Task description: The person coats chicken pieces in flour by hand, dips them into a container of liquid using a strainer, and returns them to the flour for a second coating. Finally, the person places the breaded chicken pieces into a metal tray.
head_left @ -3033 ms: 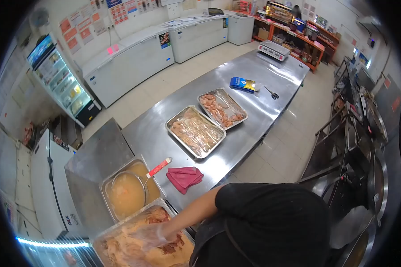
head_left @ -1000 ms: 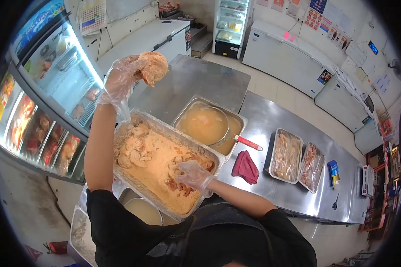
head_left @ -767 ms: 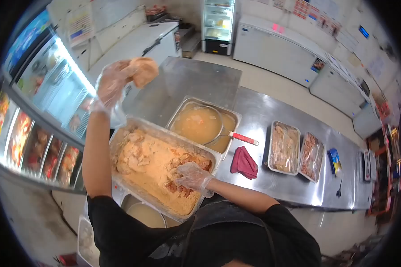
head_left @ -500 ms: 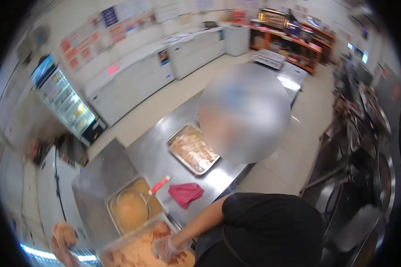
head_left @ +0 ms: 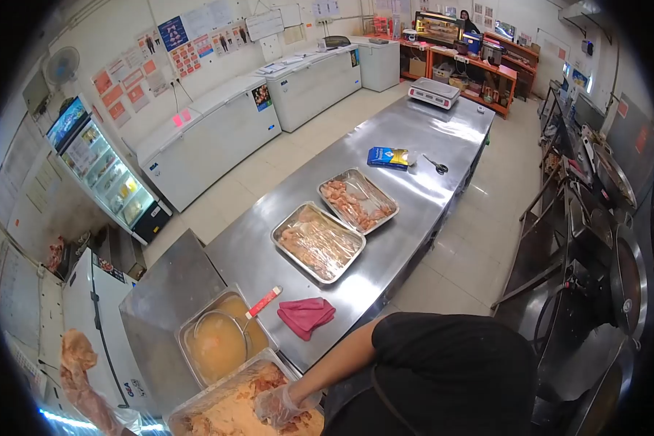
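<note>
My left hand (head_left: pixel 81 367), gloved and coated in a pale crust, is raised at the lower left; its fingers look closed, and what they hold cannot be told apart from the coating. In a clear tub (head_left: pixel 173 418) of orange-tinted flour and coated pieces rests my right hand (head_left: pixel 275 407), in a clear plastic glove. Its fingers are curled into the contents, their grip hidden. Behind the tub, a metal pan (head_left: pixel 185 341) holds cloudy orange liquid (head_left: pixel 219 347) and a round wire basket with a red handle (head_left: pixel 263 301).
A pink cloth (head_left: pixel 305 317) lies on the steel table (head_left: pixel 247 254). Beyond are two film-covered trays of meat (head_left: pixel 320 243) (head_left: pixel 357 201), a blue packet (head_left: pixel 389 158), scissors (head_left: pixel 436 165) and a scale (head_left: pixel 434 93). A person (head_left: pixel 470 22) stands far back.
My left hand has moved left and up. The right hand has shifted slightly right within the tub. The blurred round patch over the table is gone, showing the second tray, packet and scissors.
</note>
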The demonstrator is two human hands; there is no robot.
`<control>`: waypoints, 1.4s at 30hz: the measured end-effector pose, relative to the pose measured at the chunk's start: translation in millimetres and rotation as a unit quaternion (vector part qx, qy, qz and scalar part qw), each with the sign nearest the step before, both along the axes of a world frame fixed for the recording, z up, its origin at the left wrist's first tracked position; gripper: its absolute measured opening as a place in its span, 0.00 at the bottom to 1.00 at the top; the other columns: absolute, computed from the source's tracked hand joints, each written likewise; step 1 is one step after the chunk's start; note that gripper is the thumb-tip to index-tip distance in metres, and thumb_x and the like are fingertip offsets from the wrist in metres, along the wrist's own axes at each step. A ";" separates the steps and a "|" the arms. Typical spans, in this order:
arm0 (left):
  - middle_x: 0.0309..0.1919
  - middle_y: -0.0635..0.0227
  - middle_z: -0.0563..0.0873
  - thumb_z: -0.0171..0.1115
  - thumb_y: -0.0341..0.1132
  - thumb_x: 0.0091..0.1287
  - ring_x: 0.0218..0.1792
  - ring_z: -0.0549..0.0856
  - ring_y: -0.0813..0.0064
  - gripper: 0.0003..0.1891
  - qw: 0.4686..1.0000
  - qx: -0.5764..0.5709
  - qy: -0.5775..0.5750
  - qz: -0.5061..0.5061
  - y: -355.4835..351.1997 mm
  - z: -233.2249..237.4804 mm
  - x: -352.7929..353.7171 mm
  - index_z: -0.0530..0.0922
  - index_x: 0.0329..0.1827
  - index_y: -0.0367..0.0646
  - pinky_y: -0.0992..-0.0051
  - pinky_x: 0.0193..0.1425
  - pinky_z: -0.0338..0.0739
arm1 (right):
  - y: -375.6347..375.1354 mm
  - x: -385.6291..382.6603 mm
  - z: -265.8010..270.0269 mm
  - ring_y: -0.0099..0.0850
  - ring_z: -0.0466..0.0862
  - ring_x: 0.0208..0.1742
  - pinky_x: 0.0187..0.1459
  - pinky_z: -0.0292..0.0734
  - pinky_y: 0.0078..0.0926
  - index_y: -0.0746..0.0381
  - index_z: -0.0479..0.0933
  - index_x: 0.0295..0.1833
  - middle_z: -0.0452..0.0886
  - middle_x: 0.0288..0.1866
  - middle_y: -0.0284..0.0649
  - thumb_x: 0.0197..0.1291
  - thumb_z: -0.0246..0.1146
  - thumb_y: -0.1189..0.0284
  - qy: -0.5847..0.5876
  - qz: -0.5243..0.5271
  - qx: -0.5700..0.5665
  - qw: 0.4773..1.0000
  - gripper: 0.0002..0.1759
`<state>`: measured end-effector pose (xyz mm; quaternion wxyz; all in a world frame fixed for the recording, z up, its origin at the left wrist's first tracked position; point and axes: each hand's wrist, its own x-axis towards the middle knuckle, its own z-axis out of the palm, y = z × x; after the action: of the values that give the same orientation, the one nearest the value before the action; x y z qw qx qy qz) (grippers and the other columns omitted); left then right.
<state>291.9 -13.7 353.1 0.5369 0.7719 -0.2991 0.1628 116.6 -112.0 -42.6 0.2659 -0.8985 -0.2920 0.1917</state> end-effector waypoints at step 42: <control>0.28 0.71 0.85 0.60 0.32 0.62 0.31 0.84 0.79 0.09 0.919 -0.086 0.384 -0.018 -33.2 -272.4 56.9 0.83 0.31 0.34 0.79 0.35 0.78 | -24.7 -32.3 61.8 0.43 0.68 0.71 0.71 0.61 0.39 0.52 0.63 0.72 0.69 0.69 0.44 0.63 0.54 0.52 0.104 0.069 0.060 0.990 0.33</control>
<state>348.7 -46.9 80.7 0.6775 0.7206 -0.0688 -0.1304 84.3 -136.7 19.1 0.3344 -0.8339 -0.3352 0.2837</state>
